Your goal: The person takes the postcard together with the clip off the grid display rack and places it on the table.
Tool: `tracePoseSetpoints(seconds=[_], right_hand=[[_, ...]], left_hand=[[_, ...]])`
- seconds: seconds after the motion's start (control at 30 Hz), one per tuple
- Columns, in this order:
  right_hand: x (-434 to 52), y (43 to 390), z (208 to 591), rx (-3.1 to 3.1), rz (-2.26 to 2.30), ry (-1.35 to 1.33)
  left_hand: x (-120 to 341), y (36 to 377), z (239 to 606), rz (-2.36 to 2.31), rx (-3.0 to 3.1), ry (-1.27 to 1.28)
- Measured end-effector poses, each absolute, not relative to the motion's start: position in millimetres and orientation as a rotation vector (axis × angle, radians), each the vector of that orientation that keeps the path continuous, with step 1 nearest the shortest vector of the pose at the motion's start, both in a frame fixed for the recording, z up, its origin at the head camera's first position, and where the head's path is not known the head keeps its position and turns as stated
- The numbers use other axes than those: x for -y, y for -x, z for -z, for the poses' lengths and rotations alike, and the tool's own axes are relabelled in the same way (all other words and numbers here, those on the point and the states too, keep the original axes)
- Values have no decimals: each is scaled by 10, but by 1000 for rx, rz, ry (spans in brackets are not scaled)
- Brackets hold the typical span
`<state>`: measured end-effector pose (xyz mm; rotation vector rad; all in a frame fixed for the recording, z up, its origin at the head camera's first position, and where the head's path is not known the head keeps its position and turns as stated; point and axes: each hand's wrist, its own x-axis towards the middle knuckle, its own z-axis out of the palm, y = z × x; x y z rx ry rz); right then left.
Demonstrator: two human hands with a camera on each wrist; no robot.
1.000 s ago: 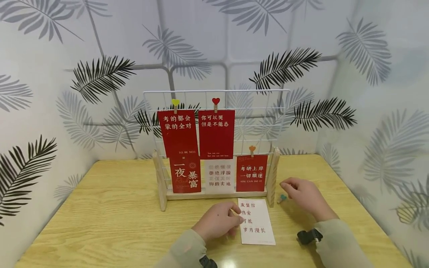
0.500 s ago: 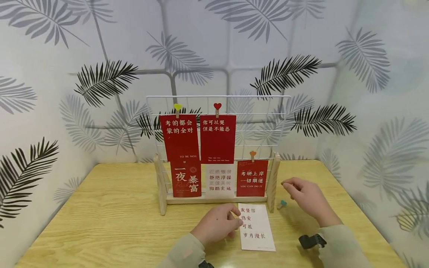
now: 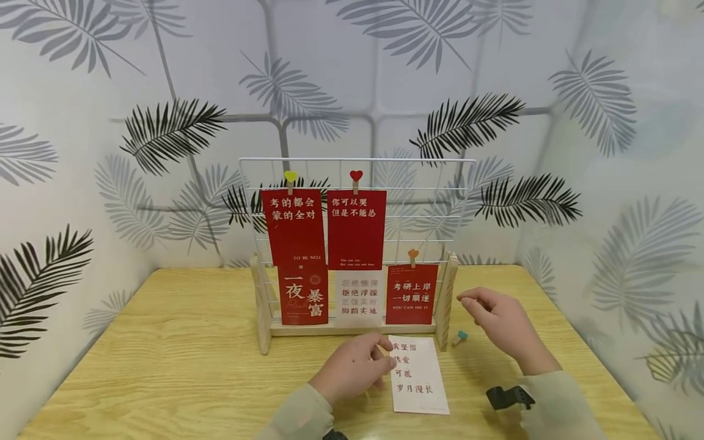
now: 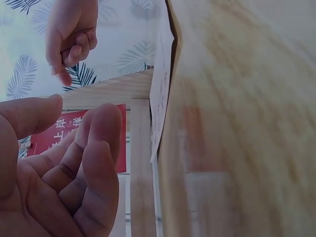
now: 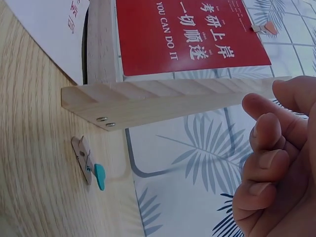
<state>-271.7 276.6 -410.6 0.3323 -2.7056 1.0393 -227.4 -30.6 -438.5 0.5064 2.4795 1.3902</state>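
My left hand [image 3: 354, 368] hovers by the left edge of a white card [image 3: 420, 385] with red lettering that lies on the table. Its fingers are loosely curled and hold nothing; in the left wrist view a gap shows between the fingertips and the card [image 4: 161, 94]. To the right of the rack, my right hand [image 3: 502, 321] hangs in the air, fingers relaxed and holding nothing. Below it on the table lies a small wooden clothespin [image 5: 83, 157] with a teal heart [image 3: 461, 335]. The white wire grid rack [image 3: 423, 214] stands on wooden feet [image 5: 148, 101] between the hands and the wall.
Clipped on the grid are red cards [image 3: 356, 229] under a yellow heart clothespin [image 3: 290, 177], a red one [image 3: 356, 176] and an orange one [image 3: 414, 255]. A lower red card [image 3: 304, 296] and a pale card [image 3: 359, 298] hang beneath. Leaf-patterned covering [image 3: 165, 61] surrounds the wooden table [image 3: 165, 366].
The head view tilted slightly, so the scene sits a little lower in the picture than one second ago. Both hands hold nearly the same place relative to the card and rack.
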Motion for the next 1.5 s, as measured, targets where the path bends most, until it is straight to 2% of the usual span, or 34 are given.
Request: tracePoseSetpoints(seconds=[0.53,0.97,1.5], right_hand=[[-2586,2653,4040,2676,-1085,-390],[-2518,2545,3842,2595,-1051,-459],[-2219,2643,3607,2555,-966,-610]], left_hand=[[439,2300,4193,-1389,-2527,-531],[430,2275,4120,-1404,-2549,-586],[550,2330,3851,-1438,-2657,-646]])
